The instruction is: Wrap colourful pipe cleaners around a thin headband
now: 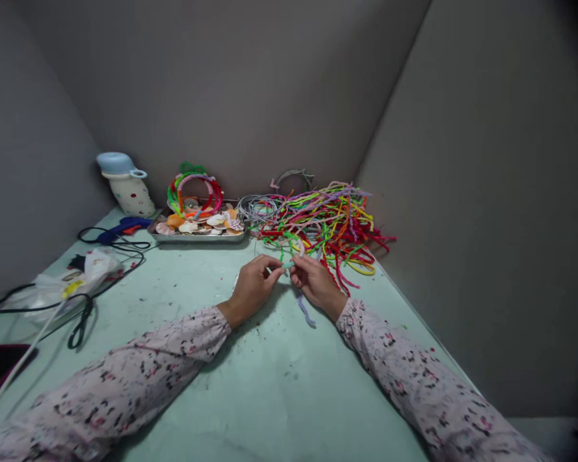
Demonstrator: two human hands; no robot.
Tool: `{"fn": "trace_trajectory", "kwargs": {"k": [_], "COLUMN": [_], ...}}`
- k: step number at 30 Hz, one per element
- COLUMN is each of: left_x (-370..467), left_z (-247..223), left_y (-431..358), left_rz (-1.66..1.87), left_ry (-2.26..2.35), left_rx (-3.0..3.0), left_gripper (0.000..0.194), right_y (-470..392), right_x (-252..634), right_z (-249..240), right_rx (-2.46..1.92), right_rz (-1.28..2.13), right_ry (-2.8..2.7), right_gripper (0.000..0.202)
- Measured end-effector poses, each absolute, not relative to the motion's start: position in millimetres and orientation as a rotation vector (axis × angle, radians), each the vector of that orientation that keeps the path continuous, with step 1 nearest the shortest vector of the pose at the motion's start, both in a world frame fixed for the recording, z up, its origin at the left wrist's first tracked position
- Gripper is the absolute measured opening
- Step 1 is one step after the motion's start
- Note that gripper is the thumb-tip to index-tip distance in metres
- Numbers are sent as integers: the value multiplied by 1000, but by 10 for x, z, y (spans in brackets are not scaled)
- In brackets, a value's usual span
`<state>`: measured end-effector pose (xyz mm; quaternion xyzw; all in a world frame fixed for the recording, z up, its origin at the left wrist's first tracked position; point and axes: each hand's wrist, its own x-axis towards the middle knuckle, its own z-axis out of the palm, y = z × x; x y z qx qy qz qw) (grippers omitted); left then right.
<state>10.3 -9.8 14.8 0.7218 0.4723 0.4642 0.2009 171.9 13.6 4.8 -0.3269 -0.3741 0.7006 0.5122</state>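
Both hands meet above the middle of the table, their fingertips nearly touching. My left hand (pixel 254 285) pinches one end of a mint-green fuzzy pipe cleaner (pixel 288 264) between thumb and index finger. On the other side, my right hand (pixel 318 284) closes its fingers on the same pipe cleaner; most of it is hidden by the fingers. Below the right hand a lavender pipe cleaner (pixel 306 312) hangs or lies with its end toward me; I cannot tell whether it joins the held piece. A thin pale curve shows at the left hand's edge, mostly covered.
A heap of coloured pipe cleaners (pixel 327 212) lies behind my right hand, beside coiled grey wire (pixel 259 208). Left of it, a metal tray (pixel 200 238) holds shells (pixel 216 219) and wrapped rings (pixel 178 192). A bottle (pixel 130 189), black cable (pixel 84 321) and plastic bag (pixel 96 266) occupy the left.
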Motion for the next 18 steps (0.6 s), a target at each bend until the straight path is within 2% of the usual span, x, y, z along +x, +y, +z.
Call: {"fn": "trace_trajectory", "kwargs": {"k": [10, 18], "left_x": [105, 99], "left_z": [175, 140], "left_y": [-109, -93], "left_rz": [1310, 1325], "left_ry": [1323, 1283], "left_rx": [2076, 2073], "left_gripper": [6, 13], "right_y": [145, 139], "right_x": [1713, 1720], "right_z": [26, 36], "right_rx": [-778, -770], "right_rz": [1684, 1685], "right_ry": [-932, -919], "right_gripper": [24, 22]}}
